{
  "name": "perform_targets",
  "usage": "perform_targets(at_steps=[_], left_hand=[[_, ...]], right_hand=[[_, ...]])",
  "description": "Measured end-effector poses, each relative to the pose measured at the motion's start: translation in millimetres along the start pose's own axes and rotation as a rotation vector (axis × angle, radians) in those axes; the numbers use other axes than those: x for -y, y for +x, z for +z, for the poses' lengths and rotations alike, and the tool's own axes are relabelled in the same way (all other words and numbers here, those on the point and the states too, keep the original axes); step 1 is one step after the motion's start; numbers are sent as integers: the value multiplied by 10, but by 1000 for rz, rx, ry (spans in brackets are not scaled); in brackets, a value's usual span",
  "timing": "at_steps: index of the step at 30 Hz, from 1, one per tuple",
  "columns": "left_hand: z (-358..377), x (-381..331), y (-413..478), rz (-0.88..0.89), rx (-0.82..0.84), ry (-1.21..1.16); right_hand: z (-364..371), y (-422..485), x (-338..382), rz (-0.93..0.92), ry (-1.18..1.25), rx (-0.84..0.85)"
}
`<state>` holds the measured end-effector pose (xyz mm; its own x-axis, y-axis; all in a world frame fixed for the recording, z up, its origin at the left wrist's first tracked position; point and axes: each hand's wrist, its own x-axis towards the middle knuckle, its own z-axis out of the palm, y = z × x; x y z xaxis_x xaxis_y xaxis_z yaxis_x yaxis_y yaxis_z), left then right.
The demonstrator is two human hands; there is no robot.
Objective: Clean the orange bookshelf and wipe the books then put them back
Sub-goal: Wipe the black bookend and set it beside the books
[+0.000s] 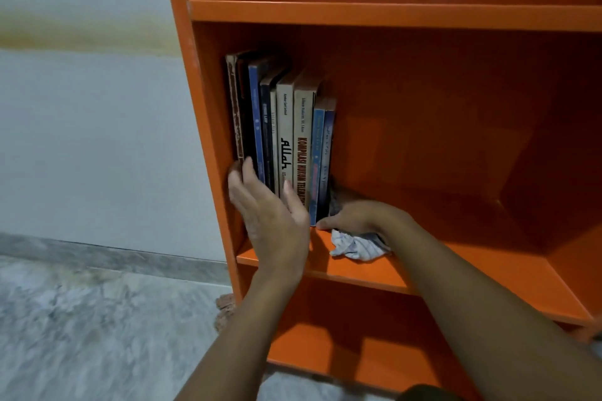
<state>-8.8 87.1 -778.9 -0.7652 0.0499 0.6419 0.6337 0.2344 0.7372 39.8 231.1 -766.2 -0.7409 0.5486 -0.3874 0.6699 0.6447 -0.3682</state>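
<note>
Books (293, 133) between left grip (270, 215), right grip (358, 218)

A home room is shown: upright paper books (286, 140) are kept in a tall orange wooden bookshelf (391, 15), set by a pale painted wall (97, 156) on a grey marbled floor (97, 329).

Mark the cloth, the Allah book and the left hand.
cloth (356, 247): head view, on its bunched white folds.
Allah book (285, 120): head view, on its cream spine above the title.
left hand (272, 215): head view, on the back of the hand.
</note>
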Motion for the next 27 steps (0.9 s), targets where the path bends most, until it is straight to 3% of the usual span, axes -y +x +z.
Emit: perform_targets(at_steps=[3,12,16,21,27], left_hand=[[-31,17,98,-207,17,-121],[-2,228,298,-205,93,-83],[-41,287,225,-43,159,-37],[49,431,-53,589,113,463],[235,540,407,628,202,759]], right_hand=[[67,-11,-56,-63,54,-91],[85,82,-71,-178,240,-239],[57,180,-40,-166,243,-306],[104,245,-77,-175,254,-329],[52,311,-162,-229,133,-307]])
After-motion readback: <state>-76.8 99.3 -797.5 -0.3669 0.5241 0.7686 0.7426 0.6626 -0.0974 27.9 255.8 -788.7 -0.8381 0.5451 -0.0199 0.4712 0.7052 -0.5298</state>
